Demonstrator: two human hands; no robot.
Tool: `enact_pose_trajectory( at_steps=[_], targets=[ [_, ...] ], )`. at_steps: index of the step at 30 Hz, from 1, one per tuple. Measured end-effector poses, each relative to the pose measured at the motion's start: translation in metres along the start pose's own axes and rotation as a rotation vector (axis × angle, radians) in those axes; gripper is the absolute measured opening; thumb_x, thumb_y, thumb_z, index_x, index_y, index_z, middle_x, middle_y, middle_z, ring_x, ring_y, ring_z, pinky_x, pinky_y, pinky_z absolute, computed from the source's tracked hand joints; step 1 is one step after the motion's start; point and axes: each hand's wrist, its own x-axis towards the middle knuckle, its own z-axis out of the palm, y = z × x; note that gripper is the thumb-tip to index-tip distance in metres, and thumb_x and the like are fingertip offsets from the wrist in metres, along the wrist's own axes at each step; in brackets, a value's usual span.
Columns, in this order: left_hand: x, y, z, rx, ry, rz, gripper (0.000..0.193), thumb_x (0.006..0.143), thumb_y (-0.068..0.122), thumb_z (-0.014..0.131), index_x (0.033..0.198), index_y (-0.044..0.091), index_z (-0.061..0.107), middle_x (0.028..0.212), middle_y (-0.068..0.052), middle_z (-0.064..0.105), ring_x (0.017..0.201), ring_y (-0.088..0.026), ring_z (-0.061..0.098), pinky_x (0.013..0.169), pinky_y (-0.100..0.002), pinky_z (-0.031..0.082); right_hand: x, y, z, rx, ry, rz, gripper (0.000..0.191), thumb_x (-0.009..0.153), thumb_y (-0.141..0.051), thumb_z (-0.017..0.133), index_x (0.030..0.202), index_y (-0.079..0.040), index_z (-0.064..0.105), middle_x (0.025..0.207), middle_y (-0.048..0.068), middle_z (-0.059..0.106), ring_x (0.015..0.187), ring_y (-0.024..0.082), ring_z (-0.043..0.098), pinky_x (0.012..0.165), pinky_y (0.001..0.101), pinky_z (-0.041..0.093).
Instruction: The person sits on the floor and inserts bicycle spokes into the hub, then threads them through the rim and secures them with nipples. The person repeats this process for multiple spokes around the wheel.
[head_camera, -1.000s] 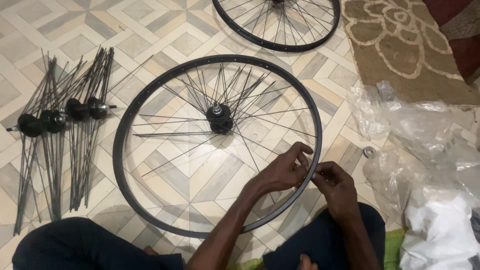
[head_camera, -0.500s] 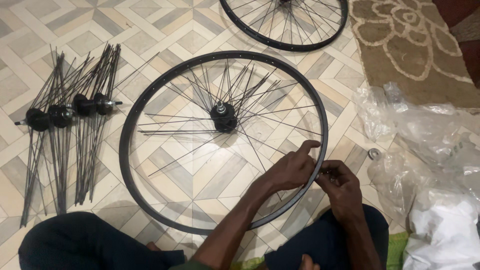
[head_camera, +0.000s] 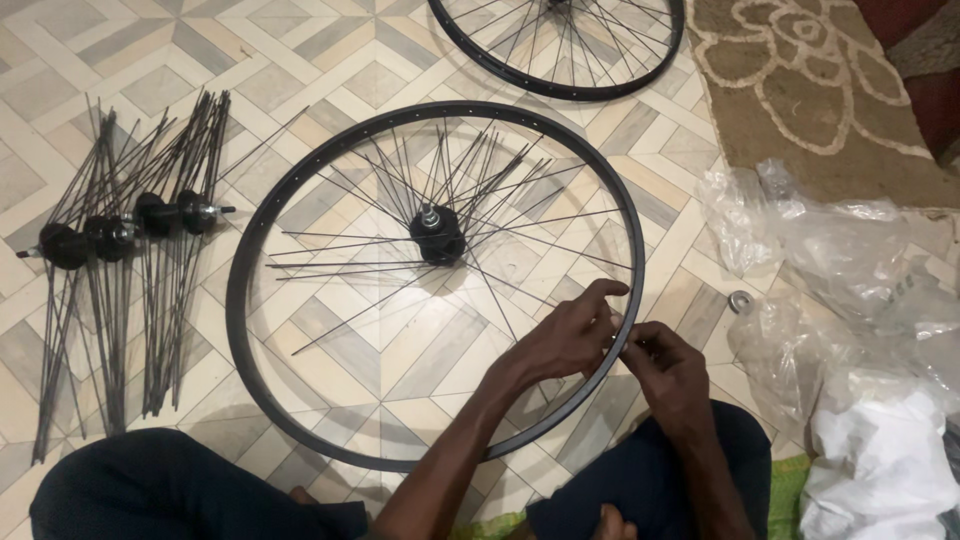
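Note:
A black bicycle rim (head_camera: 262, 220) lies flat on the tiled floor, with a black hub (head_camera: 437, 236) at its centre and loose thin spokes (head_camera: 350, 262) fanning out from it. My left hand (head_camera: 567, 338) rests over the rim's near right section, fingers pinched on a spoke end at the rim. My right hand (head_camera: 668, 372) sits just outside the rim, fingertips pressed against the same spot on the rim. What the right fingers pinch is too small to see.
Several hubs with bundled spokes (head_camera: 125, 235) lie at the left. A second wheel (head_camera: 560, 48) lies at the top. Clear plastic bags (head_camera: 830, 260), a small metal ring (head_camera: 740, 301), white cloth (head_camera: 880, 470) and a patterned rug (head_camera: 800, 90) are at the right. My knees frame the bottom.
The view has shifted slightly, with the wheel sliding a little right and up in frame. Both hands stay together at the same spot on the rim.

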Motion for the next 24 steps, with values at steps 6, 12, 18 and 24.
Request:
enact_pose_trajectory(
  at_steps=[6,12,18,24],
  targets=[
    [-0.0016,0.0002,-0.0017,-0.115,0.044,0.045,0.041,0.103,0.012,0.038,0.143,0.003,0.043,0.089,-0.010,0.063,0.065,-0.022,0.070,0.059,-0.037,0.060,-0.0004,0.0000,-0.0008,0.102,-0.018,-0.041,0.014,0.096,-0.004,0.067,0.109,0.001,0.067,0.093,0.005,0.067,0.082,0.009,0.059,0.073,0.0260,0.049],
    [-0.0036,0.0005,-0.0034,-0.074,0.036,0.031,0.045,0.097,0.010,0.053,0.140,0.001,0.046,0.084,-0.012,0.064,0.066,-0.022,0.070,0.059,-0.038,0.058,0.0015,0.0009,0.0001,0.098,0.008,-0.013,0.013,0.095,-0.004,0.068,0.106,0.002,0.069,0.094,0.006,0.072,0.086,0.011,0.065,0.076,0.0270,0.052],
    [-0.0070,-0.0002,-0.0029,-0.078,0.029,0.069,0.047,0.097,0.011,0.056,0.141,0.000,0.046,0.081,-0.012,0.063,0.066,-0.022,0.070,0.060,-0.038,0.058,0.0031,0.0053,0.0004,0.130,-0.007,0.009,0.013,0.094,-0.004,0.069,0.107,0.001,0.069,0.091,0.007,0.071,0.083,0.012,0.065,0.074,0.0278,0.051],
    [-0.0052,-0.0003,-0.0001,-0.162,0.145,-0.042,0.038,0.103,0.014,0.044,0.139,0.001,0.049,0.106,-0.016,0.063,0.072,-0.024,0.071,0.062,-0.036,0.061,-0.0027,-0.0043,0.0043,0.024,0.040,-0.048,0.013,0.096,-0.005,0.069,0.108,0.001,0.069,0.093,0.005,0.069,0.085,0.011,0.062,0.076,0.0272,0.049]
  ],
)
